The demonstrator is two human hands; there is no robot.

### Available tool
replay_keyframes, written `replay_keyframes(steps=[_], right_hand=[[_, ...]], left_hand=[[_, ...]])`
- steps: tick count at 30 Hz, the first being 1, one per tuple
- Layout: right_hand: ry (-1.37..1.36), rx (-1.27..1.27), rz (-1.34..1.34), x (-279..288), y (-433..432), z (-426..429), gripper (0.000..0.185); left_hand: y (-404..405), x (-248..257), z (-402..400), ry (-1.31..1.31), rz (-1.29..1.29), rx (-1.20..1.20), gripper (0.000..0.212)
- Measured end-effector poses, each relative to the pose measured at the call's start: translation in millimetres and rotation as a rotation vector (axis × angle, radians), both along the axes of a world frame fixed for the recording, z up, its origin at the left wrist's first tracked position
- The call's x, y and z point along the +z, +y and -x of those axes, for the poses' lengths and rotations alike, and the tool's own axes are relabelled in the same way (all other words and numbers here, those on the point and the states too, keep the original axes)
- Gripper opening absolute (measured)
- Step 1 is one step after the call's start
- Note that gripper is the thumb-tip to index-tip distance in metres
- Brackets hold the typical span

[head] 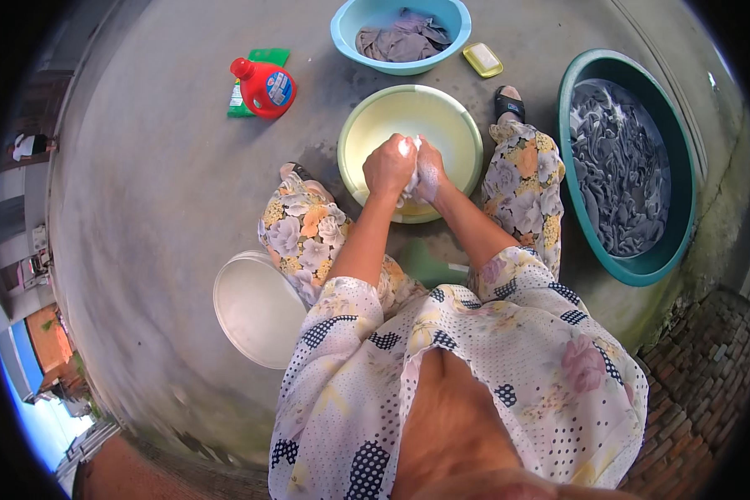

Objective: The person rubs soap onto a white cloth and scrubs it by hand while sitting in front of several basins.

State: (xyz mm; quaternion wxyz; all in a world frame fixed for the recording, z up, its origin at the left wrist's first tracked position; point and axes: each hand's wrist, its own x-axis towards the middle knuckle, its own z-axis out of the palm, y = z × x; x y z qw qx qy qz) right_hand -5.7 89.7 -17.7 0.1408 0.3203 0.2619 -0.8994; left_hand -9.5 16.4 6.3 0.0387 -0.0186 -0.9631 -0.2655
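My left hand [389, 167] and my right hand [430, 169] are close together over a pale yellow-green plastic basin [364, 115]. Both are closed around a soapy white cloth [412, 181], and white suds cover parts of the fingers. The lower end of the cloth hangs between my wrists; how much of it my hands hide I cannot tell. Beyond the basin stands a light blue basin [402, 65] holding wet greyish-purple cloth [406, 40]. A bar of soap [484, 56] lies in a yellow-green dish [489, 74] beside it.
At the right, a large teal tub [689, 187] holds dark clothes [619, 169] in water. A red detergent bottle [267, 90] and a green packet [272, 56] are at the upper left. A white bucket [259, 309] is beside my left leg, on concrete. Far left, a person [28, 147] is visible.
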Motion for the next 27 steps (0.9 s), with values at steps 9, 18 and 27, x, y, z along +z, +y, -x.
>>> replay_keyframes(steps=[9, 18, 27], right_hand=[[0.175, -0.010, -0.249, -67.5, 45.6, 23.8, 0.027], [0.165, -0.112, -0.153, -56.5, 44.1, 20.6, 0.035], [0.144, 0.182, -0.130, -9.0, 7.2, -7.4, 0.030]], left_hand=[[28.8, 0.7, -25.9, 0.112, -0.050, -0.310, 0.024], [27.2, 10.8, -25.5, 0.134, -0.017, -0.263, 0.020], [-14.8, -12.9, 14.3, -0.170, -0.107, 0.186, 0.034]])
